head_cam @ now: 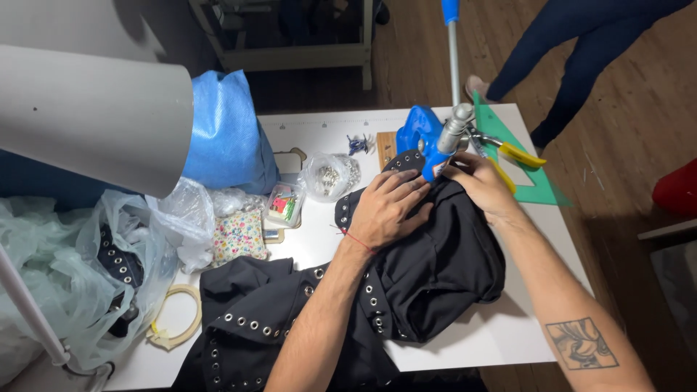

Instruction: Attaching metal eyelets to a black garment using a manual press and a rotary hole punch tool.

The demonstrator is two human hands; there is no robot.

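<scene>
A black garment is spread across a white desk, its edge fed under a blue hand press at twelve o'clock. The left hand is laid flat, fingers spread, pinning the cloth. The right hand is curled on the fabric beside the press head. Many metal eyelets are already set along bands at seven o'clock; the strip under the press appears unfinished.

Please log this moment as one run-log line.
left hand: flat on black eyelet-studded fabric garment | right hand: on fabric beside blue metal hand press | white table
</scene>
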